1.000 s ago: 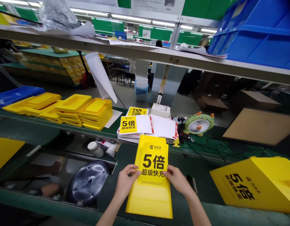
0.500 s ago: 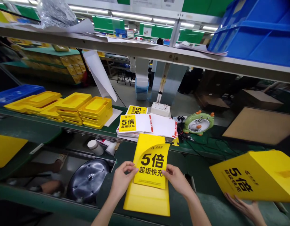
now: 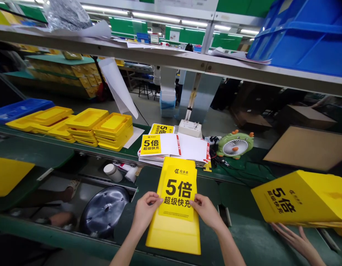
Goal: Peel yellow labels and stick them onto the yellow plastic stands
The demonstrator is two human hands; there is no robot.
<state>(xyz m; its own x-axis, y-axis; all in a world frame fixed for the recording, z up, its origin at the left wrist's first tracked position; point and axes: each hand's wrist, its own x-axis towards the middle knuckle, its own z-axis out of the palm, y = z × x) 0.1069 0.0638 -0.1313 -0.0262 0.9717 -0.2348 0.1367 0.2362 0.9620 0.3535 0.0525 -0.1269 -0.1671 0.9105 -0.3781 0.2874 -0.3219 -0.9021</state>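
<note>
Both hands low centre on a yellow plastic wedge-shaped housing (image 3: 174,229) lying flat on the dark green counter (image 3: 243,229). Left hand (image 3: 144,212) pinching the left edge of a yellow rectangular sticker with black "5倍" print (image 3: 177,195), grip clamped on the sticker, thumb on top. Right hand (image 3: 206,211) pinching the right edge the same way, grip closed on the sticker. Sticker lying flat against the upper face of the housing, roughly centred, bottom edge above the housing's lower step. Just behind the housing, stack of white-backed sticker sheets (image 3: 173,147), top one showing a small yellow print. Small green desk fan (image 3: 235,145) right of the stack, white box-shaped device (image 3: 190,128) behind it. Stacks of shallow yellow plastic trays (image 3: 100,127) far left. Second yellow housing with the same print (image 3: 301,199) at right, tilted, another person's hand (image 3: 295,240) under it, palm up. Blue plastic crate (image 3: 301,37) on the overhead shelf (image 3: 159,57).
</note>
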